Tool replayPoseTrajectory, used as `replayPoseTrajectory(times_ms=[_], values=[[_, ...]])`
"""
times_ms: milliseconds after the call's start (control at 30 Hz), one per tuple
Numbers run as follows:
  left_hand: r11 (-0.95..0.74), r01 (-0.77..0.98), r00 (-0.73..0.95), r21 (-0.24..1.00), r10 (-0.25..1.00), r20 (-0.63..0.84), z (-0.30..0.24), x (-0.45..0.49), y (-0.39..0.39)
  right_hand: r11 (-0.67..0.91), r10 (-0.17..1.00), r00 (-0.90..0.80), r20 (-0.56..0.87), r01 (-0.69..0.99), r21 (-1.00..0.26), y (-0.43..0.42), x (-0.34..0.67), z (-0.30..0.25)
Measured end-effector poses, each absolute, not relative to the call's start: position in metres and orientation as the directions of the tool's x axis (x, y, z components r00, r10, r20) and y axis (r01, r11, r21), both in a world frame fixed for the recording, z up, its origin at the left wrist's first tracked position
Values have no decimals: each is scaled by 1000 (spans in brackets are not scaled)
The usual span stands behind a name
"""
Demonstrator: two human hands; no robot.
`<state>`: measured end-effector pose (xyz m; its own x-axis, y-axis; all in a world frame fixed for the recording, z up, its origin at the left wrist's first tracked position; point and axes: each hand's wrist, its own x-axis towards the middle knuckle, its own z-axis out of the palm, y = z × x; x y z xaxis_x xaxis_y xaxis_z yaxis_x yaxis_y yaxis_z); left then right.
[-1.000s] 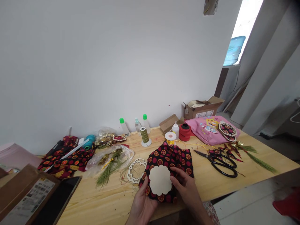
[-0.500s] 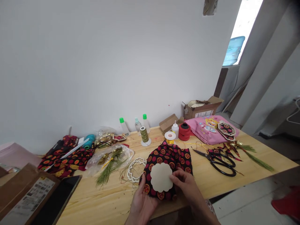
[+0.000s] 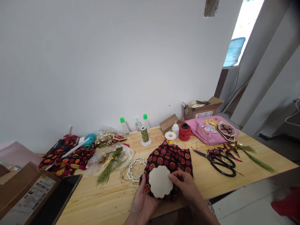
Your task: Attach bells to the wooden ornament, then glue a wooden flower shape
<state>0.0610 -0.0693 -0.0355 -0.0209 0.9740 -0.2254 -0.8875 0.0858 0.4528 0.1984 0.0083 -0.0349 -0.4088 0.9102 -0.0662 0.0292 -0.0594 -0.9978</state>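
Observation:
A pale scalloped disc (image 3: 161,182) rests over a dark fabric (image 3: 172,157) printed with red and orange rounds. My left hand (image 3: 143,200) cups the fabric from below, its thumb up at the left edge and its other fingers hidden underneath. With thumb and forefinger, my right hand (image 3: 184,184) pinches the disc at its right edge. Left of the fabric lie thin scalloped rings (image 3: 134,177). Behind it stands a spool of yellow thread (image 3: 170,136). Black-handled scissors (image 3: 219,162) lie open to the right.
A red thread cone (image 3: 184,132), a white glue bottle (image 3: 175,129) and an olive thread spool (image 3: 144,135) stand at the back. A pink bag (image 3: 203,131) lies at right. Green tassels (image 3: 106,172) and a cardboard box (image 3: 23,193) with a dark tablet-like slab (image 3: 63,193) are at left.
The disc has shifted slightly down and left over the fabric, covering more of the lower prints. My right hand has followed slightly leftward; my left hand stays nearly in place.

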Motion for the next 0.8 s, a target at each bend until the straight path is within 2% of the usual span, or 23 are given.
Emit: replayPoseTrajectory(times_ms=[200, 300, 467, 667, 800], values=[[62, -897, -2, 439, 990, -144, -31, 63, -68, -298, 896, -377, -234, -118, -947, 6, 197, -34], [75, -895, 6, 439, 988, -157, -31, 63, -68, -318, 889, -386, -247, -130, -939, 6, 197, -32], [87, -886, -14, 455, 977, -214, -32, 63, -70, -222, 890, -426, -162, -95, -970, 7, 198, -31], [149, -899, 54, 413, 971, -232, -38, 57, -70, -30, 924, -379, -49, 55, -998, 6, 194, -39], [125, -904, 19, 409, 967, -252, -38, 57, -70, -4, 930, -364, -39, 96, -995, 3, 192, -42]])
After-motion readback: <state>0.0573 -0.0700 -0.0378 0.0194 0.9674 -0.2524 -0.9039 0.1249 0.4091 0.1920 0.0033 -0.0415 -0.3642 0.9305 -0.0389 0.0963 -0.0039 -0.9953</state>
